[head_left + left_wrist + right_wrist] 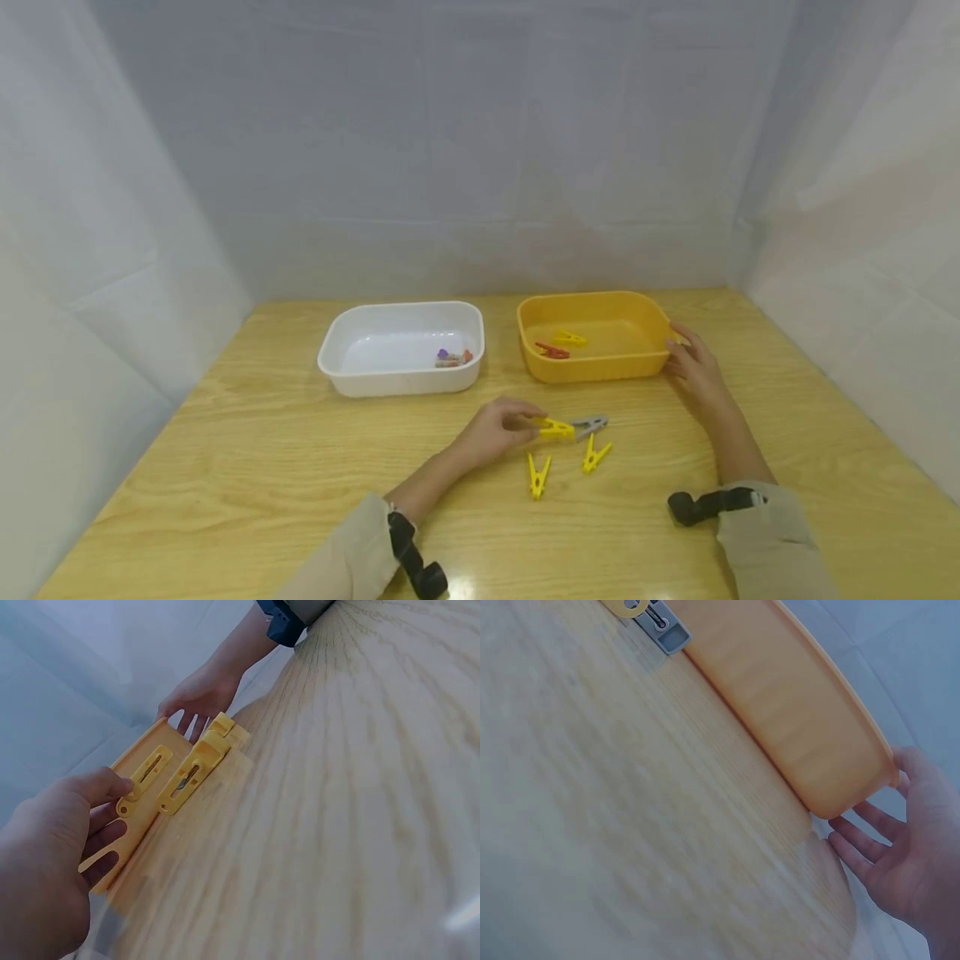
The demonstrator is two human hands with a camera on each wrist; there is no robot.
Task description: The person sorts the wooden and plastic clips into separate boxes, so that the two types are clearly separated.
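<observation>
A yellow clothespin (555, 428) is pinched at its end by the left hand (495, 432), lying on the tabletop (262, 467) just in front of the yellow tub (600, 367). A grey pin (590, 426) touches its far tip. Two more yellow pins (538, 476) (596, 455) lie near, on the side away from the tub. The right hand (693, 367) is held w/ fingers straight against the tub's right wall, grip released. Inside the tub, a red pin (552, 352) & a yellow one (570, 338) are seen. A white tub (401, 379) sits left of it, w/ small coloured pins inside (452, 358).

- Yellow clothespin (555, 428): flat on wooden table, pinched at one end, touching grey clothespin (590, 425).
- Yellow tub (596, 364): upright, open, holding two pegs.
</observation>
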